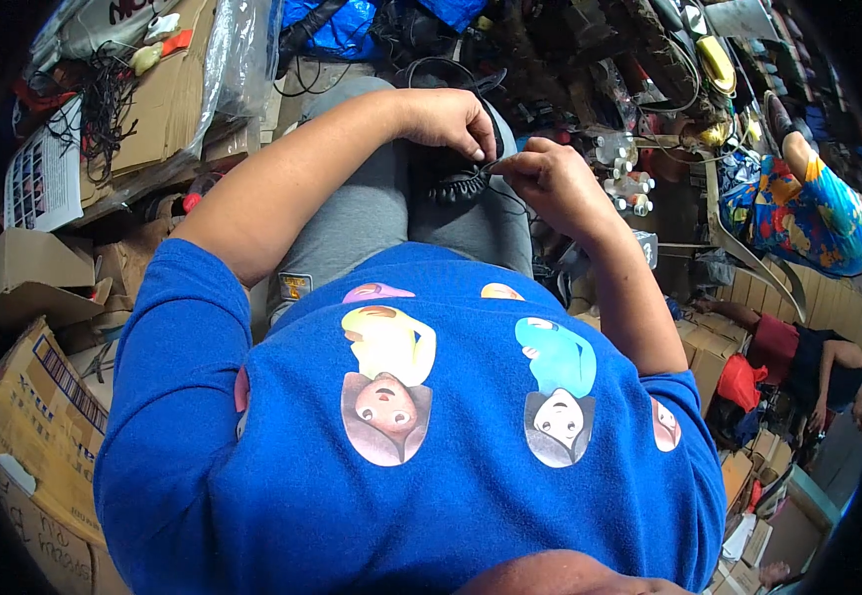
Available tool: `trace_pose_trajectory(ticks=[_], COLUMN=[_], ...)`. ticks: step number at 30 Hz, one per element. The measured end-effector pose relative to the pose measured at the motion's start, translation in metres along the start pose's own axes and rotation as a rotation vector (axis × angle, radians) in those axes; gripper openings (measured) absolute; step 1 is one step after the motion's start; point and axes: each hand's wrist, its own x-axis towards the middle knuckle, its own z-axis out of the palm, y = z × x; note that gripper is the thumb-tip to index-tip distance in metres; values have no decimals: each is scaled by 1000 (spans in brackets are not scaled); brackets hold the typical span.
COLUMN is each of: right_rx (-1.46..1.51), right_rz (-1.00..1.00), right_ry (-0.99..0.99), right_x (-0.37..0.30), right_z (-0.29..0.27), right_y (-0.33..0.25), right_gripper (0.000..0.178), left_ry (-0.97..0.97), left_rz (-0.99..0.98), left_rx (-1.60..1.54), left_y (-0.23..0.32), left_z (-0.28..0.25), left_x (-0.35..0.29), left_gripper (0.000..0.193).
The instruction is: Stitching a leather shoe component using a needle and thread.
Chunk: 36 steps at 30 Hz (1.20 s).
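Between my knees rests a black object with a ribbed, rounded edge [458, 187]; its kind is hard to make out. My left hand [448, 123] reaches over it from the left, thumb and fingers pinched together at its upper edge. What that pinch holds is too small to name. Close beside, my right hand [557, 186] has its fingers curled, with thumb and forefinger pinching a thin dark strand at the object's right side. The two sets of fingertips are nearly touching. Grey trousers [352, 213] cover my legs under the work.
On the left stand cardboard boxes [49, 416], a flattened carton [168, 109] and tangled black cords [104, 114]. Small clear bottles [629, 183] cluster beyond my right hand. Two other people sit on the right, one in a colourful shirt [828, 213]. Blue plastic [342, 30] lies ahead.
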Motion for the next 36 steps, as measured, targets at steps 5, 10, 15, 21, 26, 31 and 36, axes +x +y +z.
trace_pose_trajectory(ticks=[5,10,15,21,26,31,36], right_rx=[238,644,782,857,502,442,339], right_rz=[32,137,183,179,154,126,167], right_ry=[-50,-132,-187,-134,105,140,172], right_x=[-4,-15,-14,-7,-5,-15,-29], right_z=[14,23,22,33,38,28,38], right_y=[28,63,67,69,35,32,19], right_gripper=[24,24,24,22,15,17,25], left_ry=[38,-20,-27,17,10,569,709], left_rz=[21,123,78,62,-9,214,66], left_rx=[101,116,84,69,137,455,508], left_y=[-4,-6,-4,-6,3,7,26], left_z=[6,6,5,6,5,5,36], left_x=[4,14,15,12,8,-21,-60], left_gripper=[22,22,24,24,24,33,40])
